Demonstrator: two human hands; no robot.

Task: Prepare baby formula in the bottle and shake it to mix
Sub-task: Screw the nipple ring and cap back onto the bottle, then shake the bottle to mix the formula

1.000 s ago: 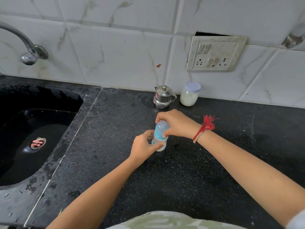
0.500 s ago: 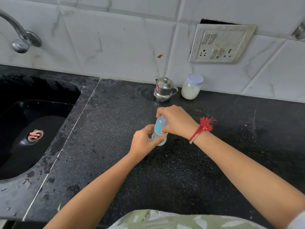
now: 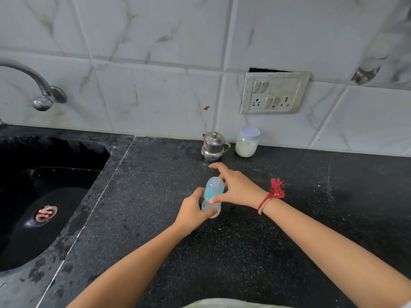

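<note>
A small baby bottle (image 3: 214,187) with a clear cap and a blue collar stands upright on the black counter (image 3: 244,252). My left hand (image 3: 192,213) is wrapped around its lower body from the left. My right hand (image 3: 238,190) hovers at the bottle's right with its fingers spread apart above the cap, and only the thumb rests against the bottle's side. A jar (image 3: 247,145) of white powder with a pale lid stands by the wall. Just left of it is a small lidded steel pot (image 3: 213,146).
A black sink (image 3: 104,152) is set into the counter at the left, with a tap (image 3: 42,94) above it. A switch and socket panel (image 3: 274,93) is on the tiled wall behind the jar.
My right hand has let go of the bottle's cap and spread its fingers. The left hand still holds the bottle. The camera has tilted upward.
</note>
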